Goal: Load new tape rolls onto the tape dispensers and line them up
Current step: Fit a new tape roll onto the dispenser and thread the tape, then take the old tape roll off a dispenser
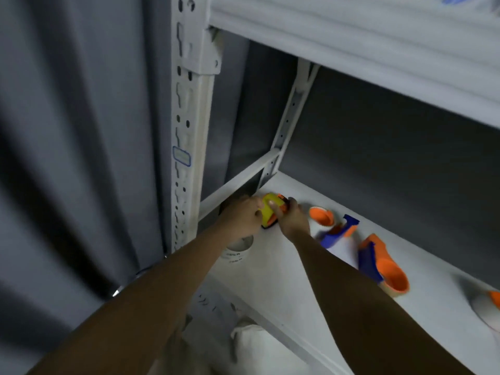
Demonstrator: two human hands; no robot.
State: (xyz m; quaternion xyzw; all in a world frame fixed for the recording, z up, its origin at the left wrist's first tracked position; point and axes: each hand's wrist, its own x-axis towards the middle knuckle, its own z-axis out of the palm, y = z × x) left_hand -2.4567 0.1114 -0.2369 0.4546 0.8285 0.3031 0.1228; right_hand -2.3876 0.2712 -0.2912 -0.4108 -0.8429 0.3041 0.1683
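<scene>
one head-worn camera looks forward and steeply down along both forearms, close to the white shelf [270, 266], tilted so its upright post [186, 158] leans; motion blur softens the right side.

Storeroom, white slotted-steel shelving [186, 147], labelled upright, grey curtain [67, 131] beside, tape dispensers [384, 263] on shelf

Yellow roll [271, 209] on orange dispenser [273, 219], far left of shelf. Three orange-blue dispensers [339, 234] lie sideways to its right, seemingly loaded; blurred.
</scene>
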